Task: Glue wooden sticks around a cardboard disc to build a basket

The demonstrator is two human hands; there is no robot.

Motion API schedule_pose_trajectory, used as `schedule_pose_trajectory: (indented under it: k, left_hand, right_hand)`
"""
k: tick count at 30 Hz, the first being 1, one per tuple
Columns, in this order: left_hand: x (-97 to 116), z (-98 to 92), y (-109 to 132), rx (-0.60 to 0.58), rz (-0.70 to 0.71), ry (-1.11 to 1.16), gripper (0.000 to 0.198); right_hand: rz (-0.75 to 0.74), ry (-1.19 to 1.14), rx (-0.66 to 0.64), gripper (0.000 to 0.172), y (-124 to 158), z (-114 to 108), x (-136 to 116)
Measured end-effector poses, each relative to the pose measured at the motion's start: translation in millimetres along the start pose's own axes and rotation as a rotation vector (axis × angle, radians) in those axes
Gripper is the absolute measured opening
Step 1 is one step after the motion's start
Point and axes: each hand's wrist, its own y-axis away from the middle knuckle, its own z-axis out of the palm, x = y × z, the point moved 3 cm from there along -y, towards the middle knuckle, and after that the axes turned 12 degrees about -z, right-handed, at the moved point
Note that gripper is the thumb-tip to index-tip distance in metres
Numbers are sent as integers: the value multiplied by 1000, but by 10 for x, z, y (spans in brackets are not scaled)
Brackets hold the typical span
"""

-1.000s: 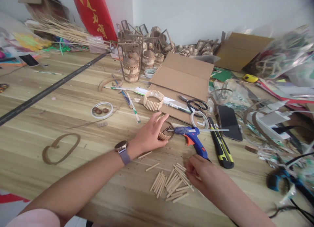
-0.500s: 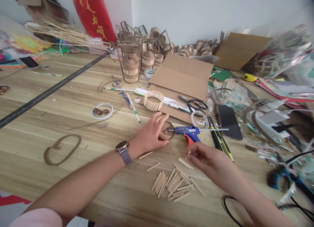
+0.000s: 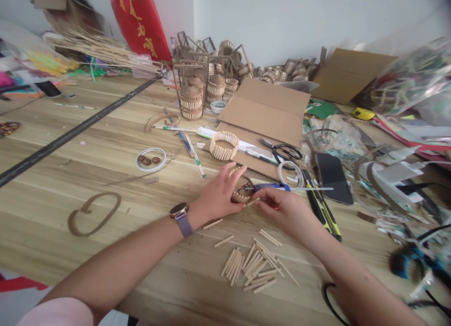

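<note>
My left hand [image 3: 220,192], a watch on its wrist, curls round the left side of a small ring of wooden sticks [image 3: 240,197]. Thumb and fingers rest on its edge, and the hand hides part of it. My right hand [image 3: 285,208] pinches a short wooden stick [image 3: 252,202] at the ring's near right side; whether the stick touches the ring I cannot tell. Behind that hand lies a blue hot glue gun [image 3: 269,188], mostly covered, its nozzle by the ring. Loose wooden sticks [image 3: 259,265] lie in a pile on the table nearer me.
Another stick ring [image 3: 224,146] stands farther back beside cardboard [image 3: 264,111]. Scissors [image 3: 287,151], a tape roll [image 3: 291,174], a yellow-black cutter [image 3: 322,206] and a phone [image 3: 334,178] lie to the right. Small stick-covered buckets [image 3: 191,100] stand at the back.
My right hand has moved left and up with its stick, from below the glue gun to the ring's edge, now covering much of the gun. My left hand keeps its hold.
</note>
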Motion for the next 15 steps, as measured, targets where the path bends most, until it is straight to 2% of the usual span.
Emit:
schedule_pose_trajectory:
  k: [8,15]
  left_hand:
    - [-25,21,0,5,-3,38,93]
    - [-15,3,3,1,-26,48,93]
  right_hand:
    - [-31,31,-16,18,-4,61,-12]
    - [-67,39,20,17,-20,103,-15]
